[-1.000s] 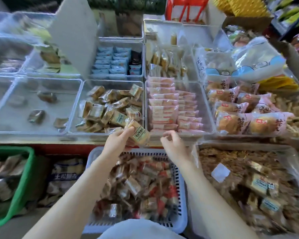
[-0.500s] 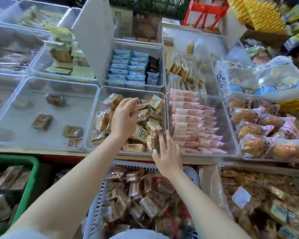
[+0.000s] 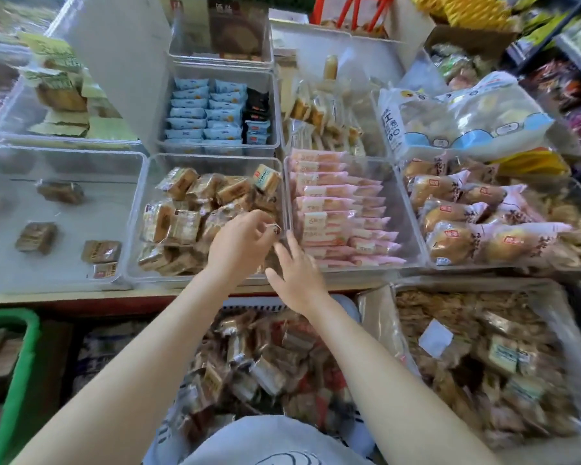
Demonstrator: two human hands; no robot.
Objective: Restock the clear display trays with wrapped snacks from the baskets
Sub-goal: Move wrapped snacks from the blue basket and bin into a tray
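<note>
While the left hand point(image 3: 240, 241) reaches into the middle clear tray point(image 3: 138, 250) at the table's front edge, its fingers point(image 3: 265, 226) are curled and seem to pinch the corner of a wrapped snack point(image 3: 275, 228) near the tray's right wall, so the step in hand looks like setting that piece into the pile. The right hand point(image 3: 297, 275) hovers just beside it over the tray's front right corner, fingers spread and holding nothing. Next would be letting go, then dropping back to the white basket point(image 3: 249, 302) below the table for more. The sparse left tray point(image 3: 64, 283), holding five snacks, looks the needier target. Along the front edge I count three clear trays; the pink packets point(image 3: 319, 204) fill the third. Snacks in the middle tray are too jumbled to count.
</note>
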